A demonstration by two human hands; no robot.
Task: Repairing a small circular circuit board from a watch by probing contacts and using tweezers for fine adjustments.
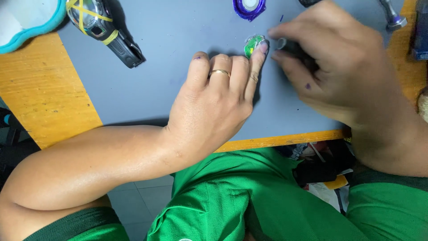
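My left hand (214, 98) lies flat on the grey mat (169, 89) at mid frame, fingers together and stretched toward the top, index fingertip pressing a small green disc (253, 44) in the upper middle. The disc is roundish, so I cannot tell its long axis. My right hand (339, 67) has its fingers clamped on a dark pen (292, 47), tip pointing left at the disc.

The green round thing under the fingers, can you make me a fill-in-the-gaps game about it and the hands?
1. The left hand presses a small ____ disc onto the grey mat.
2. That hand wears a gold ____ on one finger.
3. The right hand grips a dark ____-shaped tool.

Missing words: green; ring; tube
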